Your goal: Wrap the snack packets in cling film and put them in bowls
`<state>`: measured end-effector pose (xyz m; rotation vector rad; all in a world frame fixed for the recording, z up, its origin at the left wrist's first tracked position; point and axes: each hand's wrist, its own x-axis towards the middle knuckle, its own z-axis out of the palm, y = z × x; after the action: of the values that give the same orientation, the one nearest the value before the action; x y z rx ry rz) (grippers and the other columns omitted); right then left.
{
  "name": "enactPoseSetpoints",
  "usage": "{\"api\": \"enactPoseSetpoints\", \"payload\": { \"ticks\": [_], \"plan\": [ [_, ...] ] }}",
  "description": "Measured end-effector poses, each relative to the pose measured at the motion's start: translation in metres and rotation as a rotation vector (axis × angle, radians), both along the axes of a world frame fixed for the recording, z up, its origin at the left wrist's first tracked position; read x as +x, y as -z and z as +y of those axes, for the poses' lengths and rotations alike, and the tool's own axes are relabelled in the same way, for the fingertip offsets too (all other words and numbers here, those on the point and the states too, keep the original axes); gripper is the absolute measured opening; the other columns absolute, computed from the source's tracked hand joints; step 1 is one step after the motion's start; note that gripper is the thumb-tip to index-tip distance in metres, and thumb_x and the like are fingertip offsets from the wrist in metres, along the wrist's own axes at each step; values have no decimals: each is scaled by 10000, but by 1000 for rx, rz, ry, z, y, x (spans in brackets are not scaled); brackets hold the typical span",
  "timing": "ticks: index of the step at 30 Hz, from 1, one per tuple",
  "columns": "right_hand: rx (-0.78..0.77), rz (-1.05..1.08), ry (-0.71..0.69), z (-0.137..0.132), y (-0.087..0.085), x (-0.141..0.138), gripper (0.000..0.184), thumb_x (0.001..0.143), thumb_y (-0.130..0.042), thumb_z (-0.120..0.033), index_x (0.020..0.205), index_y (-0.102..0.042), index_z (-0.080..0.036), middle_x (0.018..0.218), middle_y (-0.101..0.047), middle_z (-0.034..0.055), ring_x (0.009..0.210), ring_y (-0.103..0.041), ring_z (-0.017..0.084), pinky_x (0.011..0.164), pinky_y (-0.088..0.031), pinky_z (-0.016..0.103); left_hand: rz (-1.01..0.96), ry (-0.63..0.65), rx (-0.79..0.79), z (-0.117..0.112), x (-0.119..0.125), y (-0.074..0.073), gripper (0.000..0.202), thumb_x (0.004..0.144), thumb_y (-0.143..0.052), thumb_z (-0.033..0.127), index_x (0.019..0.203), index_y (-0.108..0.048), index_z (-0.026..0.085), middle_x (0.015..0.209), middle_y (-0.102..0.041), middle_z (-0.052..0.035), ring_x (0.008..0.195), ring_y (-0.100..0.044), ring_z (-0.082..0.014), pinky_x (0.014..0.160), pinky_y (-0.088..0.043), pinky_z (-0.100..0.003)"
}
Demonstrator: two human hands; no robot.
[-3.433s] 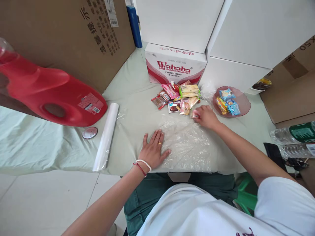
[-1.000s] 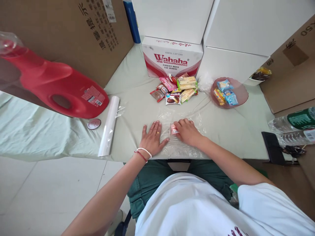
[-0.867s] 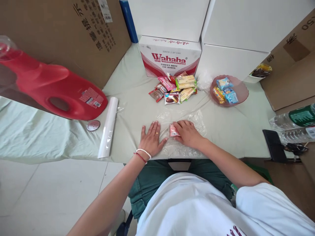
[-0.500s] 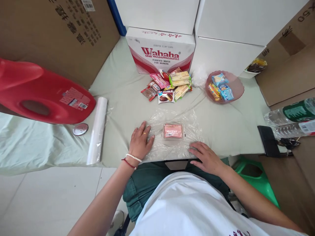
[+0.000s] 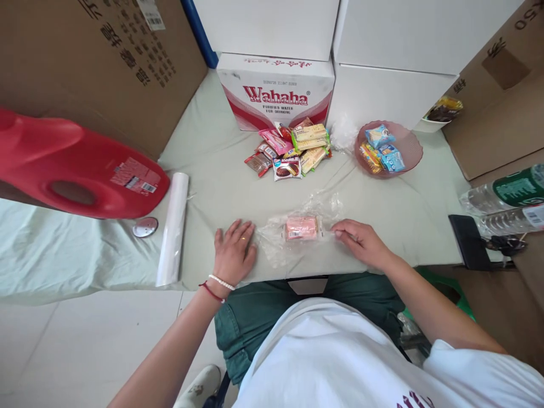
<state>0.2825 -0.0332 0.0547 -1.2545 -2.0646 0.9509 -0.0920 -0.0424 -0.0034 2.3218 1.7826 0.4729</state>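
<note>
A pink wrapped snack pack lies near the table's front edge, amid a crumpled piece of thin clear plastic film. Whether the pack is on the film or inside it, I cannot tell. My right hand has thumb and fingers pinched on the film's right end, just beside the pack. To the left, my left hand rests flat on the cloth with fingers stretched out, near the film's left edge and holding nothing.
Several wrapped snacks are piled in front of a Wahaha carton. A pink bowl with snack packs stands right of them. On the left are a plastic roll, a round lid and a red jug; bottles lie right.
My right hand has gone from lying spread on the film to pinching its right end. The film is gathered narrower around the pack. My left hand has shifted left onto the cloth.
</note>
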Motion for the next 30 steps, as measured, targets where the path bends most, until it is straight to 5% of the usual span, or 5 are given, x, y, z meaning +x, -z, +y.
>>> {"api": "enactPoseSetpoints", "payload": {
  "ticks": [3, 8, 12, 24, 30],
  "plan": [
    [-74, -26, 57, 19, -4, -4, 289, 1025, -493, -377, 1055, -714, -194, 871, -725, 38, 784, -672, 174, 770, -520, 299, -75, -37, 67, 7, 0, 0, 651, 842, -504, 223, 1489, -570, 225, 1578, -533, -134, 1546, -377, -347, 1236, -340, -633],
    [-157, -31, 113, 34, -3, -10, 316, 980, -530, -425, 1019, -732, -184, 794, -700, 21, 704, -609, 163, 660, -457, 261, 10, 296, 112, -2, 10, -16, 800, 739, -549, 120, 1473, -573, 438, 1680, -404, 40, 1631, -164, -319, 1319, -88, -645],
    [-217, -15, 125, 37, 4, -9, 322, 957, -553, -440, 1026, -741, -187, 759, -681, 9, 662, -574, 151, 621, -429, 251, 50, 428, 17, -4, 20, -17, 667, 815, -590, 234, 1469, -595, 366, 1667, -429, -22, 1623, -180, -358, 1297, -21, -691],
    [-489, 104, 305, 48, 18, -1, 419, 844, -615, -579, 952, -695, -182, 802, -690, 20, 517, -473, 111, 503, -359, 255, -341, -86, -79, 43, 25, 2, 405, 1015, -446, 433, 760, -702, 249, 1206, -785, -38, 1468, -485, -283, 1263, -282, -607],
    [-144, -557, 326, 68, 2, 10, 308, 947, -505, -396, 926, -742, -201, 841, -708, 76, 744, -615, 219, 671, -430, 315, -287, -273, 57, 54, 34, 15, 342, 926, -571, 406, 634, -654, 247, 1197, -755, -72, 1441, -474, -349, 1213, -376, -602]
  ]
}}
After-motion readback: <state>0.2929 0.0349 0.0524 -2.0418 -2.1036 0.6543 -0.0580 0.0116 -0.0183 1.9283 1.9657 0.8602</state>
